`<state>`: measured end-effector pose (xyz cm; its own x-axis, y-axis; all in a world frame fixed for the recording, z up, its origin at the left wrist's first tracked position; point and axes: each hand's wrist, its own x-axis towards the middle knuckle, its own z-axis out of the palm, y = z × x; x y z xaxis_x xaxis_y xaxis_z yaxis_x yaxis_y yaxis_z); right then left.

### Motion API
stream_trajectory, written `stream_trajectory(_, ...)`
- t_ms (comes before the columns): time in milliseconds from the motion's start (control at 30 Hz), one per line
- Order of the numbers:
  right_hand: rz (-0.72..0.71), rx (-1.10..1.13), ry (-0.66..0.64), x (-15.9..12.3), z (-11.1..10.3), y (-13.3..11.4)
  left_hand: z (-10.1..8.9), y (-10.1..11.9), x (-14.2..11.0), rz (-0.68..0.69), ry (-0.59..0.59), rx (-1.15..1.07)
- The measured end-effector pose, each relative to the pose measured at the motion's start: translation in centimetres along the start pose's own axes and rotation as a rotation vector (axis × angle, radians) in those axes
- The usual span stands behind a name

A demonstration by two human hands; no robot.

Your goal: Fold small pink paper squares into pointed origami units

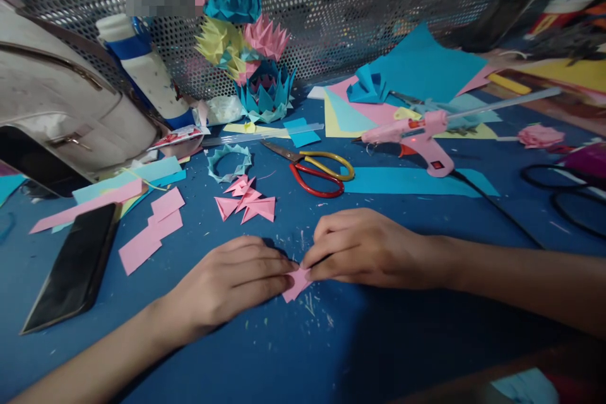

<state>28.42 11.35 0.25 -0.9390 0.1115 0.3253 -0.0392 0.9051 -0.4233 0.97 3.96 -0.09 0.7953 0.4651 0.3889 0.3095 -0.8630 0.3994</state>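
A small folded piece of pink paper lies on the blue table between my hands. My left hand presses its fingertips on the paper's left side, fingers held together. From the right, my right hand pinches the paper's upper edge with bent fingers. Just beyond sit several folded pink paper points in a loose heap. A light-blue paper ring with pointed edges stands behind them. Left of my left hand are pink paper rectangles, partly overlapping.
Scissors with red and yellow handles lie ahead, beside a blue paper strip. A pink hot glue gun trails a black cord rightward. Phone, bag and bottle occupy the left; a paper-flower stack stands at the back.
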Motion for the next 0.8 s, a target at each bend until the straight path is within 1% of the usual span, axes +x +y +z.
stream_trajectory(100, -0.013, -0.001, 0.001, 0.0, 0.0, -0.1, -0.1, 0.2, 0.3, -0.039, 0.022, -0.021)
stream_trajectory(200, -0.031, -0.017, 0.01, -0.1, 0.0, -0.1, -0.2, 0.3, 0.4, -0.044, 0.026, -0.022)
stream_trajectory(400, -0.062, -0.041, 0.034, -0.1, 0.2, 0.0, -0.4, -0.1, -0.2, -0.022, -0.024, 0.017)
stream_trajectory(567, -0.066, -0.079, 0.028, -0.1, 0.2, -0.1, -0.6, -0.3, -0.4, -0.027, -0.047, 0.043)
stream_trajectory(667, -0.061, -0.072, 0.029, -0.1, 0.2, -0.2, -0.7, -0.4, -0.5, -0.024, -0.044, 0.038)
stream_trajectory(800, -0.057, -0.05, 0.015, -0.1, 0.1, -0.3, -0.8, -0.7, -0.6, -0.025, -0.08, 0.03)
